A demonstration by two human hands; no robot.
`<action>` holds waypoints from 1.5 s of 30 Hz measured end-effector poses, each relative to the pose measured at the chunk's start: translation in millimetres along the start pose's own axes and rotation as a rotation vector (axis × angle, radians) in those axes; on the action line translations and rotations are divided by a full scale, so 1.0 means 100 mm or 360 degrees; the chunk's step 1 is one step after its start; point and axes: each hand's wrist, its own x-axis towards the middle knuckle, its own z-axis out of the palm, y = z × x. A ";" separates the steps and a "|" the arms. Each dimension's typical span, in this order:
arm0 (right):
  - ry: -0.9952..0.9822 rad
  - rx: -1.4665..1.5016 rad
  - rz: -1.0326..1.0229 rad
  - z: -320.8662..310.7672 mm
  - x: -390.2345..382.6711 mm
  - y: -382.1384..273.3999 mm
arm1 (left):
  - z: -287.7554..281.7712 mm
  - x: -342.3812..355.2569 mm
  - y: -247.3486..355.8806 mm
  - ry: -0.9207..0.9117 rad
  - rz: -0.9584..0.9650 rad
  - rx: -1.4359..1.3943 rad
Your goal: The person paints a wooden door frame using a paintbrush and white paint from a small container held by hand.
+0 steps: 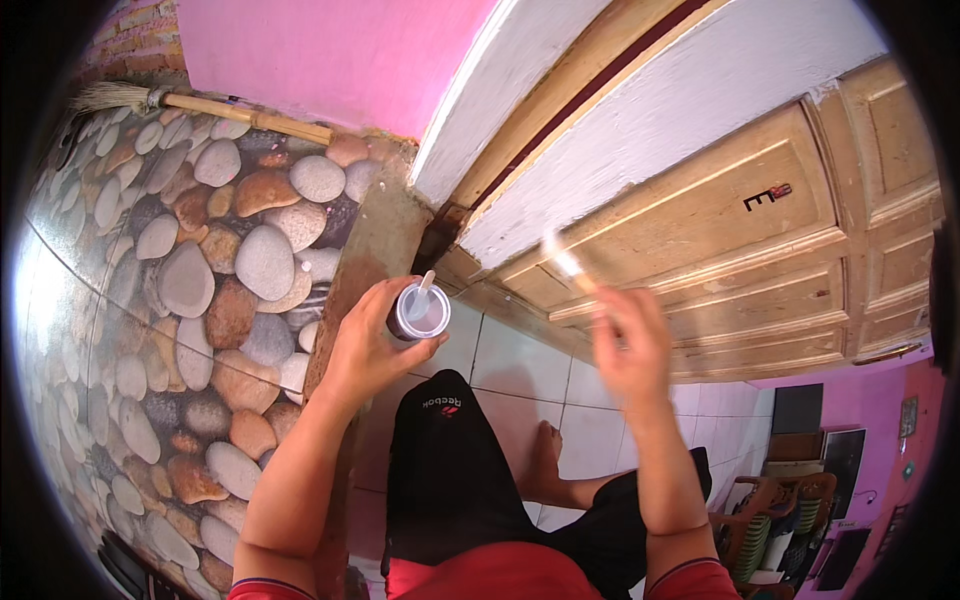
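Low in the middle, my left hand (372, 345) grips a small plastic cup (420, 320) of pale, murky contents, a wooden stick standing in it. My right hand (630, 345) is closed on a brush (568, 263), blurred, its light handle in my fingers and its white tip raised near the door. The wooden door (670, 235) has raised panels and a white-painted band (650, 140) along its upper-left side, beside a white frame (448, 110) at the pink wall (330, 50).
A broom (240, 112) lies along the wall on pebble-patterned flooring (190, 330), bordered by a concrete ledge (360, 240). My legs (440, 470) are over white tiles (500, 360). At the far right are a chair (780, 500), stacked items and dark flat panels (800, 410).
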 end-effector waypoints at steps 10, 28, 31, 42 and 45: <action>-0.0403 0.0098 0.0045 1.55 -0.48 0.57 | -0.01 0.02 0.00 0.0023 0.0033 0.0022; -0.0371 -0.0039 0.0089 1.64 -0.44 0.45 | 0.02 0.03 -0.05 0.0013 0.0054 0.0041; -0.0467 -0.0051 0.0143 1.89 -0.42 0.59 | 0.03 0.04 -0.02 0.0005 0.0025 0.0043; -0.0146 0.0149 0.0110 1.55 -0.45 0.30 | 0.00 0.01 -0.05 0.0033 0.0030 0.0064; -0.0055 0.0737 0.0669 2.09 -0.81 0.60 | 0.04 0.07 0.01 0.0010 0.0055 0.0034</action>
